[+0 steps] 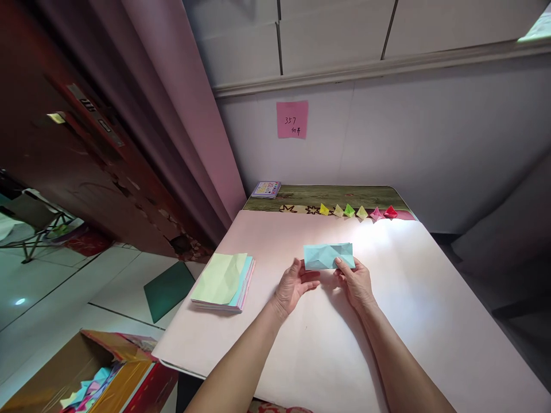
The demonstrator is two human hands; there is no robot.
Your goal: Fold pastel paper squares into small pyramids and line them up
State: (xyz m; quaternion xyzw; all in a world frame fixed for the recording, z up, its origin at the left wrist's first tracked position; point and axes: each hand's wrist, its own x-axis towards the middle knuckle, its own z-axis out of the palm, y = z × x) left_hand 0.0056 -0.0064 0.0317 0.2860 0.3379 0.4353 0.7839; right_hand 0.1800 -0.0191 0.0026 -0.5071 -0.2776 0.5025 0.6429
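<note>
A light blue sheet of paper [321, 256], folded into a wide rectangle with crease lines across it, is held above the table. My right hand [355, 281] pinches its lower right part, thumb on the front face. At the paper's left end is my left hand [297, 285], its fingers apart and its thumb near the lower left corner; whether it touches the paper is hard to see. Left of my hands lies a stack of coloured paper [219, 279], pale green on top with light blue and pink edges below.
Small folded paper shapes in yellow, green, pink and red [349, 211] line the far side of the pinkish table cover [275, 338]. A small purple-edged pack [266, 189] sits at the back left corner. An open cardboard box [47, 367] with paper scraps stands at lower left.
</note>
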